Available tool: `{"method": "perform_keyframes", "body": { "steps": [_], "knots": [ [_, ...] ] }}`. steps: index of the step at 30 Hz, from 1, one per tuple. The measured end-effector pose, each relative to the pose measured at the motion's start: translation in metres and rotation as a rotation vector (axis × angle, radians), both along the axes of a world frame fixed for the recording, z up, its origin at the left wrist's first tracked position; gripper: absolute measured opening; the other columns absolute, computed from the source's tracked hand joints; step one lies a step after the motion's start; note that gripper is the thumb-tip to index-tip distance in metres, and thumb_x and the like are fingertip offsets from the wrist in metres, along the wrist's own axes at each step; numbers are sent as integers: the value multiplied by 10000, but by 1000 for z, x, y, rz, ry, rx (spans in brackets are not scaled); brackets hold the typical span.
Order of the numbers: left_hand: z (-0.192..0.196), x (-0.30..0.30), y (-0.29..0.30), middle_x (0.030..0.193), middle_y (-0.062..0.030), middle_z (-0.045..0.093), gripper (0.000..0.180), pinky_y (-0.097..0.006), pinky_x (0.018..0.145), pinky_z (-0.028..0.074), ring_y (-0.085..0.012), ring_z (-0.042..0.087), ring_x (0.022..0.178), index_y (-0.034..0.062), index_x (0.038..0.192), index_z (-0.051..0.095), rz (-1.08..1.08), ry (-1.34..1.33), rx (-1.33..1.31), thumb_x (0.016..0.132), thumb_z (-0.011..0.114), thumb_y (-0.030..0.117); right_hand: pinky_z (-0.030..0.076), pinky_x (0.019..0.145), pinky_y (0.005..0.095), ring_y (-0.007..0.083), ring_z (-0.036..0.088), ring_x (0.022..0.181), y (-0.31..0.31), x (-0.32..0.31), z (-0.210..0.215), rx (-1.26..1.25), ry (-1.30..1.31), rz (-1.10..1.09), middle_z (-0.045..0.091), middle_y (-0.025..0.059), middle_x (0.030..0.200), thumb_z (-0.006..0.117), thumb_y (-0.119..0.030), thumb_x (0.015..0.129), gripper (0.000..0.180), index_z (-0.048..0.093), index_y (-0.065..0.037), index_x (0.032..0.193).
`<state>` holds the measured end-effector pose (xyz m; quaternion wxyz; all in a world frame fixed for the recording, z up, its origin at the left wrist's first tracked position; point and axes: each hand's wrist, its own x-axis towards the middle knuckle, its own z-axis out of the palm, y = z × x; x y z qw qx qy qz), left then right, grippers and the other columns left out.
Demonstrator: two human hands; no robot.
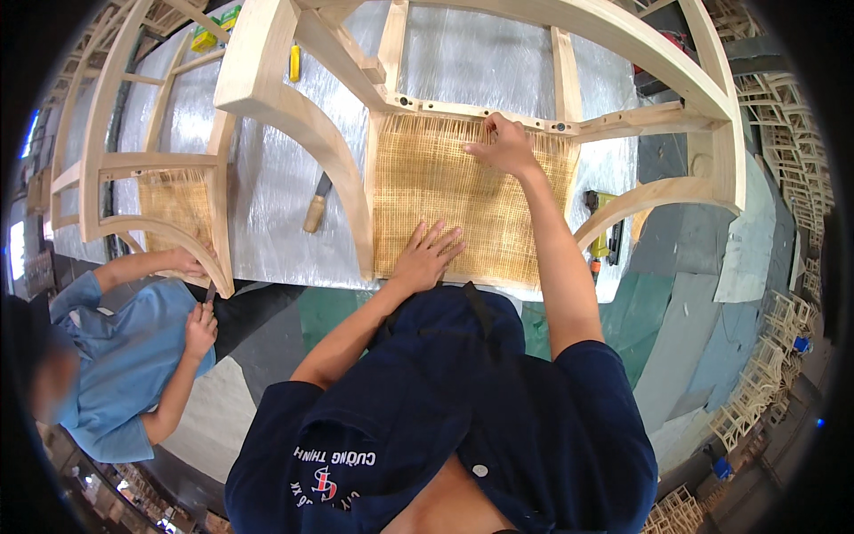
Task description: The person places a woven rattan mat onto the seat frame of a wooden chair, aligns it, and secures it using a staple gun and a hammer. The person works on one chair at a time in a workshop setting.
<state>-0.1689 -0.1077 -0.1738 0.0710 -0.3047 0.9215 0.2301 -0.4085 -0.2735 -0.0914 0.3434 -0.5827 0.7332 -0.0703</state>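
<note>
A pale wooden chair frame [325, 147] lies on the table in front of me, with a sheet of woven cane webbing [445, 200] across its opening. Loose strands fringe the far edge of the webbing along a drilled wooden rail [525, 121]. My left hand [429, 256] rests flat on the near part of the webbing, fingers spread. Close to the rail, my right hand [505, 147] touches the fringed edge, its thumb apart from its fingers; I see nothing held in it.
Left of the frame lies a wooden-handled tool [315, 212], with a yellow-handled tool [294, 62] farther back. A staple gun [600, 218] sits at the right. A co-worker in blue [133, 356] holds a thin tool at another chair frame [160, 162]. Plastic film [276, 169] covers the table.
</note>
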Motion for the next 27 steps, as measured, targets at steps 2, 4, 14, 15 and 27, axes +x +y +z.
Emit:
{"method": "perform_keyframes", "body": {
  "steps": [2, 4, 14, 15, 27],
  "knots": [
    [-1, 0, 0, 1680, -9, 267, 702, -572, 1254, 122, -328, 202, 1552, 262, 1569, 399, 14, 56, -64, 915, 650, 300, 278, 1133, 506, 289, 537, 1209, -3, -5, 3, 35, 2, 76, 647, 123, 1147, 818, -416, 825, 540, 602, -98, 1205],
    [-2, 0, 1, 1680, -9, 267, 703, -571, 1254, 123, -328, 202, 1552, 266, 1573, 391, 16, 64, -71, 918, 644, 300, 294, 1119, 486, 286, 548, 1179, -7, -7, 5, 45, 116, 179, 653, 118, 1113, 855, -374, 790, 532, 601, -124, 1185],
    [1, -1, 2, 1683, -6, 258, 701, -572, 1257, 86, -334, 195, 1554, 272, 1580, 375, 18, 45, -101, 928, 631, 307, 337, 967, 401, 211, 556, 917, -13, -7, -15, -342, 230, 291, 650, -20, 746, 807, -250, 838, 186, 688, -113, 800],
    [2, -1, 2, 1683, -6, 256, 702, -574, 1258, 78, -333, 194, 1554, 272, 1581, 372, 4, -27, -40, 929, 630, 306, 340, 968, 401, 211, 559, 916, -13, -8, -17, -414, 183, 300, 653, -15, 749, 808, -256, 836, 185, 693, -115, 809],
    [3, -2, 1, 1686, -8, 251, 637, -583, 1253, 58, -334, 195, 1555, 278, 1578, 380, 2, -67, -5, 972, 574, 294, 384, 968, 418, 228, 578, 915, -17, -17, -23, -364, 132, 274, 661, 24, 762, 803, -251, 838, 178, 710, -100, 850]
  ]
}}
